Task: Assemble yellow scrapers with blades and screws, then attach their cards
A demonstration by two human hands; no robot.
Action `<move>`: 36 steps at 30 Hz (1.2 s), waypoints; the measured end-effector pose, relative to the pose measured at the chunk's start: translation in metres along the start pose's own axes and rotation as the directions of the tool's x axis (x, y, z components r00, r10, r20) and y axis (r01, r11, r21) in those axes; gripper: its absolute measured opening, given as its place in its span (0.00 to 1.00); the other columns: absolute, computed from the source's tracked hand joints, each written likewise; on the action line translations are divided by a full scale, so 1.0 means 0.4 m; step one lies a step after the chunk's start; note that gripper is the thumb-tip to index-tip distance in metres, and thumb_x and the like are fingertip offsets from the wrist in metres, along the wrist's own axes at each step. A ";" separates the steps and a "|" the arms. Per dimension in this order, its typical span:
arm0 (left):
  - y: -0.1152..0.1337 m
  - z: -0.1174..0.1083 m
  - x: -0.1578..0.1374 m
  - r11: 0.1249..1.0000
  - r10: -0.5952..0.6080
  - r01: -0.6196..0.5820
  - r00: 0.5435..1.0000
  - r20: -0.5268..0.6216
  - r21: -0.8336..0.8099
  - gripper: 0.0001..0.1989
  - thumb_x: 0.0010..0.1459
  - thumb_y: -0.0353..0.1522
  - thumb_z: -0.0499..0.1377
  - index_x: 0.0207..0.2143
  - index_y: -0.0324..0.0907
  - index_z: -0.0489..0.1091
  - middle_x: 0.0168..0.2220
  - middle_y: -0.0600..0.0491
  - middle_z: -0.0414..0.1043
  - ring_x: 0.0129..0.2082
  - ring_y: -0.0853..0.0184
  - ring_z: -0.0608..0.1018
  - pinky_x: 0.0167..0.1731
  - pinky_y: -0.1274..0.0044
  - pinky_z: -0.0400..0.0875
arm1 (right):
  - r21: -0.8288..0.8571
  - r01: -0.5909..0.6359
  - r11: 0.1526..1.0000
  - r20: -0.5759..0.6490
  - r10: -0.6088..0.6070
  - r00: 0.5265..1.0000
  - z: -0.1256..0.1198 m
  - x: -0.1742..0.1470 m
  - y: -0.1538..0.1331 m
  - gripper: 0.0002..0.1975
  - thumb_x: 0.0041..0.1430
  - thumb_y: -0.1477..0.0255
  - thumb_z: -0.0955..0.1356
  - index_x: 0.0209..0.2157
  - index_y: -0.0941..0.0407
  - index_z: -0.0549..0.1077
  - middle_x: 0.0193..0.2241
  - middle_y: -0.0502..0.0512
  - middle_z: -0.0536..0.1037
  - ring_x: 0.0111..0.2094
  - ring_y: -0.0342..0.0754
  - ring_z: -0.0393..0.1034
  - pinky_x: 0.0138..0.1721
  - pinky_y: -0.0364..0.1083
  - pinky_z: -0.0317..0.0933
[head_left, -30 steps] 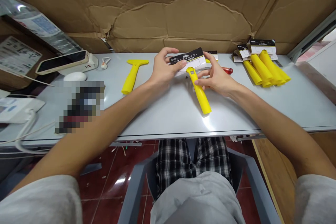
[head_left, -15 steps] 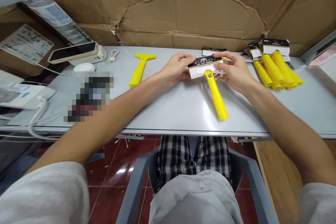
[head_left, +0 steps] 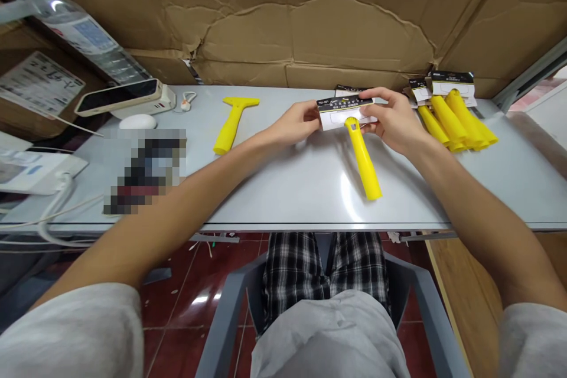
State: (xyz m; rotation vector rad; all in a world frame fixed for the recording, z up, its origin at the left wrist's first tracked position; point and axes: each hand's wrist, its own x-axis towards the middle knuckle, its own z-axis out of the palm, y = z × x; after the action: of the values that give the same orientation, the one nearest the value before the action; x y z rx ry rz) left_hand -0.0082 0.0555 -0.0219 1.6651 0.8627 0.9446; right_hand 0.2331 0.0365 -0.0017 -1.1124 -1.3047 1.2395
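Note:
A yellow T-shaped scraper (head_left: 365,162) has its head covered by a folded black-and-white card (head_left: 339,118), with its handle pointing toward me. My left hand (head_left: 296,124) has its curled fingers at the card's left edge, the tips partly hidden behind it. On the other side my right hand (head_left: 392,119) grips the card, index finger on its top edge and thumb on its front face. To the left lies an uncarded yellow T-shaped scraper (head_left: 231,125). Another card (head_left: 349,90) is partly hidden behind the held one.
Several carded yellow scrapers (head_left: 460,118) are piled at the right of the grey table (head_left: 283,201). On the left are a phone (head_left: 119,97), a white mouse (head_left: 137,122), a power strip (head_left: 39,168) with cables and a plastic bottle (head_left: 84,29). Cardboard (head_left: 354,29) stands behind the table.
My left thumb has come off the card's upper left front, and the left hand now sits at its left edge. My right hand keeps its grip. The view has shifted slightly.

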 end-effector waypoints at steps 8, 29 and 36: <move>0.015 -0.011 0.004 0.985 -0.171 0.158 0.961 -0.218 -0.076 0.09 0.66 0.35 0.64 0.45 0.42 0.73 0.44 0.47 0.79 0.39 0.63 0.83 0.40 0.72 0.79 | 0.008 -0.071 0.997 0.008 0.071 0.997 0.038 -0.018 0.026 0.18 0.49 0.77 0.75 0.42 0.54 0.71 0.39 0.54 0.75 0.37 0.48 0.76 0.34 0.50 0.78; -0.026 -0.054 -0.011 0.588 0.221 -0.327 0.945 0.242 0.740 0.24 0.64 0.49 0.66 0.50 0.41 0.82 0.52 0.43 0.81 0.50 0.54 0.81 0.54 0.65 0.74 | -0.849 0.320 0.420 0.243 -0.227 0.943 0.015 -0.015 0.074 0.17 0.69 0.61 0.67 0.48 0.58 0.80 0.44 0.64 0.78 0.46 0.55 0.70 0.53 0.53 0.63; 0.018 -0.020 -0.057 0.415 0.128 -0.215 0.976 0.177 0.884 0.30 0.72 0.46 0.57 0.65 0.32 0.73 0.70 0.31 0.67 0.69 0.42 0.70 0.68 0.53 0.65 | -0.844 0.289 0.453 0.220 -0.200 0.955 0.013 -0.036 0.030 0.28 0.73 0.54 0.63 0.60 0.61 0.77 0.59 0.70 0.75 0.61 0.63 0.70 0.68 0.62 0.62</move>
State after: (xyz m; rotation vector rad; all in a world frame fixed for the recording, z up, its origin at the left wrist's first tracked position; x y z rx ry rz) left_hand -0.0248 0.0368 -0.0175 2.7618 1.2853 0.4973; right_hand 0.2293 0.0226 -0.0144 -1.4720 -2.1976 0.3123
